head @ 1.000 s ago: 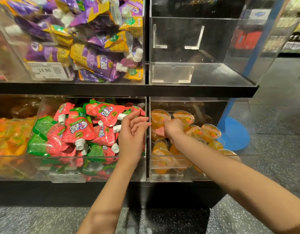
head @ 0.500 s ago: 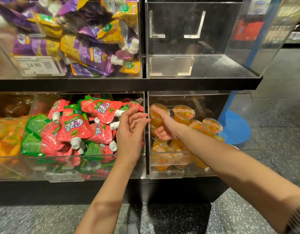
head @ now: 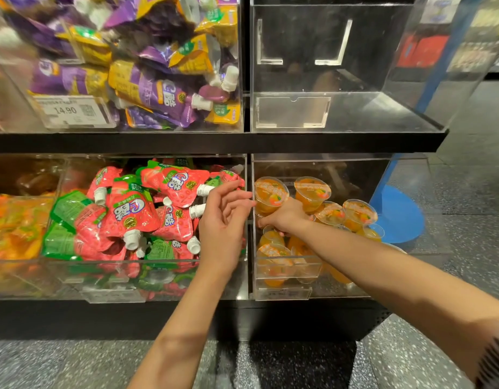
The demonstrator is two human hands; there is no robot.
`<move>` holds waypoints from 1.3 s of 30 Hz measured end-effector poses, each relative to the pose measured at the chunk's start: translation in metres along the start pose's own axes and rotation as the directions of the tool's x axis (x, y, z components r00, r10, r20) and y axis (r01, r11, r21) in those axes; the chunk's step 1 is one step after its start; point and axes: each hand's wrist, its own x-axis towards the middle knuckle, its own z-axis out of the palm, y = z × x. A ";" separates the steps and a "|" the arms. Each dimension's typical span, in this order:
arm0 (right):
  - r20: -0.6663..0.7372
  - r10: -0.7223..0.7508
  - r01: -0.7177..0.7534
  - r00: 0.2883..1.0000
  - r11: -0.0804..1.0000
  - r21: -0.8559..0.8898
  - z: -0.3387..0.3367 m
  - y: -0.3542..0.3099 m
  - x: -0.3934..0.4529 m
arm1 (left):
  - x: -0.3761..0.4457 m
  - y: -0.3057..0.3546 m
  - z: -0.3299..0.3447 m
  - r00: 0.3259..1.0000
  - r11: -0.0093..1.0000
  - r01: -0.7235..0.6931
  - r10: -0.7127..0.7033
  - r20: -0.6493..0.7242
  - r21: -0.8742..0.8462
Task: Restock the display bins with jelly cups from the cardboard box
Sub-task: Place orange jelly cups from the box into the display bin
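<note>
The right hand (head: 284, 217) reaches into the lower right bin (head: 282, 279), among the jelly cups (head: 312, 192); its fingers are hidden. The left hand (head: 223, 220) hangs with loose fingers at the right edge of the red pouches (head: 130, 214). The upper right bin (head: 340, 108) holds nothing.

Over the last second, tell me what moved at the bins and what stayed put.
The right hand sank lower among the orange jelly cups in the lower right bin; whether it holds one is hidden. The left hand stayed hovering, fingers relaxed, over the red pouches. The cups barely shifted.
</note>
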 end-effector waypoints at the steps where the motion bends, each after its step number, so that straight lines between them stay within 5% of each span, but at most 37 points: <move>1: -0.023 -0.016 0.016 1.000 1.000 0.002 0.001 0.001 0.000 | 0.000 0.000 0.000 1.000 1.000 -0.003 0.003 0.001 0.003; 11: -0.144 -0.108 0.113 0.984 0.993 0.025 0.005 0.009 0.001 | 0.000 -0.001 -0.001 1.000 1.000 -0.009 0.009 0.008 0.007; 17: -0.099 -0.101 0.079 0.990 0.976 -0.200 0.006 0.007 0.004 | 0.000 0.001 0.000 1.000 1.000 -0.020 0.019 0.009 0.008; 23: -0.014 -0.002 0.004 1.000 0.992 0.130 -0.003 0.013 0.010 | -0.001 0.001 -0.001 1.000 1.000 -0.022 0.022 0.012 0.010; 28: 0.008 -0.106 0.106 0.994 0.982 -0.159 0.002 0.011 0.004 | -0.001 0.001 0.000 1.000 1.000 -0.013 0.013 0.000 0.004; 39: -0.116 -0.092 0.064 0.989 0.972 -0.225 0.000 0.007 0.002 | -0.002 0.002 0.000 1.000 1.000 0.001 -0.001 -0.015 0.013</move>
